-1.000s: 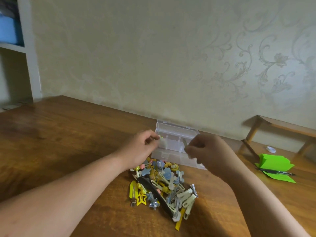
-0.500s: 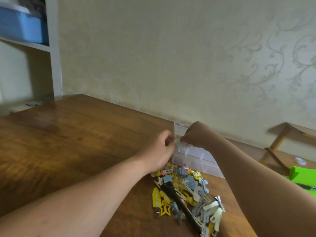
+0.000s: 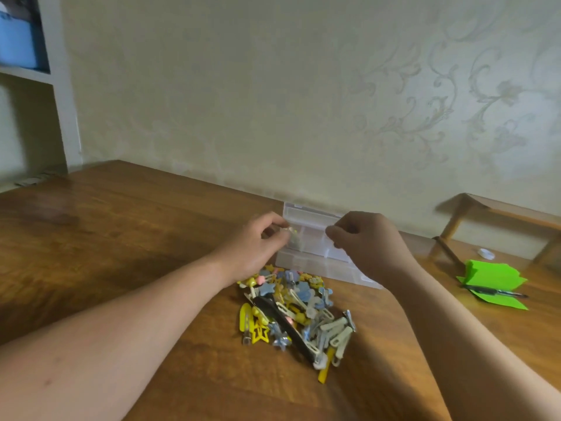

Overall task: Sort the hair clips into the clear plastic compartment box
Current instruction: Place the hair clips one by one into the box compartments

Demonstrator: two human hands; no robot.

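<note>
head view: clear box (image 3: 314, 221) on desk (image 3: 121, 238), at far edge against wall; contents of its compartments can't be told. left hand (image 3: 256, 243) over box's left end, thumb + fingers curled, pinching small pale clip (image 3: 293, 236). right hand (image 3: 365, 244) over box's right part, fingers curled tight; can't tell if it holds anything. pile of hair clips (image 3: 296, 308) just in front of box, btw both wrists. green paper (image 3: 488, 276) w/ pen (image 3: 498, 293) near right edge.
</note>
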